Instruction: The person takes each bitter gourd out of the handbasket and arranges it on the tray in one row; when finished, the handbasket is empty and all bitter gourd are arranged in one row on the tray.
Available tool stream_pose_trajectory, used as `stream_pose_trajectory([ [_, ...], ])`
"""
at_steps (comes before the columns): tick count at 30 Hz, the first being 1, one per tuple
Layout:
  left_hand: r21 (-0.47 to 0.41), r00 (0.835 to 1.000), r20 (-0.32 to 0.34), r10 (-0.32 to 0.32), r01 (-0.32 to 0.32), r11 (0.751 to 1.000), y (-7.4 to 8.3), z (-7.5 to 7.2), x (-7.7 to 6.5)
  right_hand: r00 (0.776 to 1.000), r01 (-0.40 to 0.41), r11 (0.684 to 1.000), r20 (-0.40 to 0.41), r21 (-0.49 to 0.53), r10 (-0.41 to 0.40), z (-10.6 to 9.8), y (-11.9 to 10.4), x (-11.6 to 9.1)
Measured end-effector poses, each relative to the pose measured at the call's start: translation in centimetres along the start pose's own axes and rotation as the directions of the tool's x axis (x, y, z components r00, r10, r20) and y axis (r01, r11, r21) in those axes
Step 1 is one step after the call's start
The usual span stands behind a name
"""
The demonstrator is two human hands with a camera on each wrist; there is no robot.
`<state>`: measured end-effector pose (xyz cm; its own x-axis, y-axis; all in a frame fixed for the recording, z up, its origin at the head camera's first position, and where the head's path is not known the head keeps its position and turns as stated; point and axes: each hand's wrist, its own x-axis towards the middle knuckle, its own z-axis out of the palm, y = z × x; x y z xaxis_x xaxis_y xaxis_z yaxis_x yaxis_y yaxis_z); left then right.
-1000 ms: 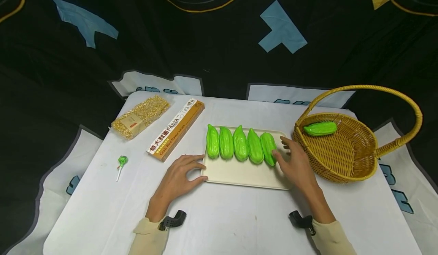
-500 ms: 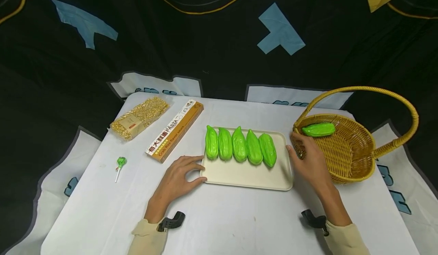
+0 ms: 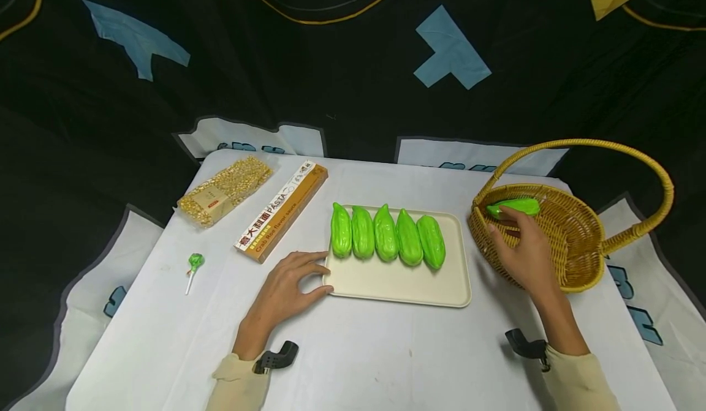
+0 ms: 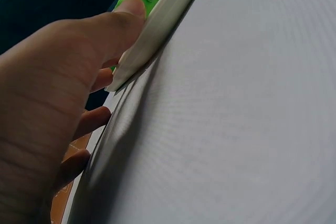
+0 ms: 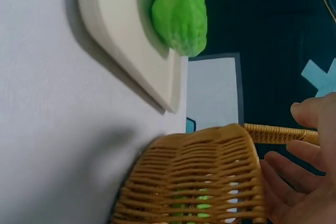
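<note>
My right hand (image 3: pixel 526 252) reaches over the near-left rim of the wicker basket (image 3: pixel 584 282), its fingers by a green bitter gourd (image 3: pixel 521 206) lying inside. The fingertips partly cover that gourd; a firm grip does not show. In the right wrist view the thumb and fingers are spread apart above the basket. My left hand (image 3: pixel 284 285) rests at the left end of a cream tray (image 3: pixel 397 285), thumb and fingers touching its edge. On the tray several bitter gourds (image 3: pixel 387 233) lie side by side in a row.
A pasta box (image 3: pixel 283 211) lies left of the tray, with a bag of corn kernels (image 3: pixel 226 189) beyond it. A green lollipop (image 3: pixel 194 265) lies at the left. The basket's tall handle (image 3: pixel 595 143) arches over its opening.
My right hand has left the rightmost gourd on the tray and moved right, over the basket rim to the gourd inside. The left hand stays at the tray's edge.
</note>
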<state>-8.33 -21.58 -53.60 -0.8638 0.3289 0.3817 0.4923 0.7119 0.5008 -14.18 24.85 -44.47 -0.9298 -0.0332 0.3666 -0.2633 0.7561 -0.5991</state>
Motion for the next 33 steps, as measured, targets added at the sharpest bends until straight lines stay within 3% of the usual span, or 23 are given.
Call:
stream_pose_trajectory([
  [7,0.002,1.000,0.007,-0.009,0.009,1.000,0.0,0.1,0.0,0.994,-0.099,0.995,0.054,-0.007,0.100,-0.7,1.6,0.5],
  [17,0.003,1.000,-0.004,0.010,-0.010,1.000,0.0,0.0,-0.1,0.964,-0.241,0.969,0.103,-0.058,0.246,-1.1,4.3,1.9],
  [33,-0.005,1.000,-0.009,0.013,-0.013,1.000,0.0,0.1,-0.1,0.928,-0.316,0.936,0.156,-0.154,0.339,-1.3,7.0,4.6],
])
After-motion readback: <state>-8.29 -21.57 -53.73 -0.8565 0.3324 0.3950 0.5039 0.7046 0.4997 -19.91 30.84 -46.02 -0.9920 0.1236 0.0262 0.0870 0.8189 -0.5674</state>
